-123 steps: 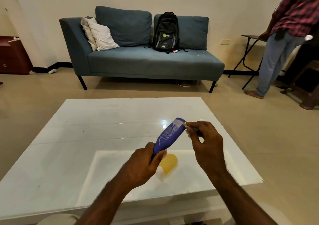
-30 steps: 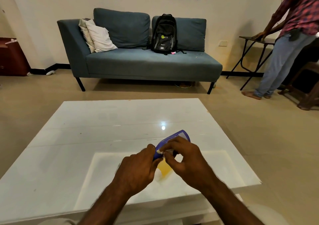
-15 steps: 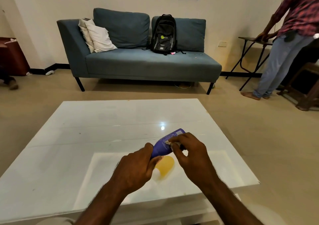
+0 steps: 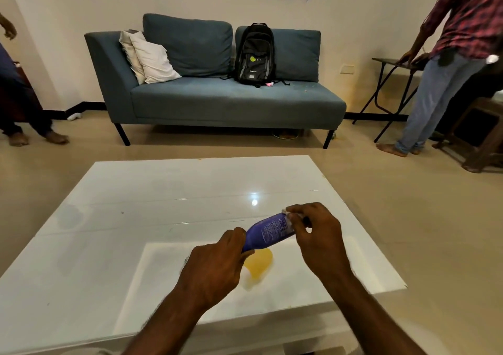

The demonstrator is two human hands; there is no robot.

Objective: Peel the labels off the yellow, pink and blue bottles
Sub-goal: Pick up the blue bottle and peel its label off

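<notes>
White table below; left hand clamps blue bottle in the air, right hand pinches label edge. Suggest peeling low and slow, bottle braced. Yellow bottle lies underneath.

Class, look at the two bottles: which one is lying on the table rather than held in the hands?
The yellow bottle; it lies on the table, while the blue bottle is held.
</notes>
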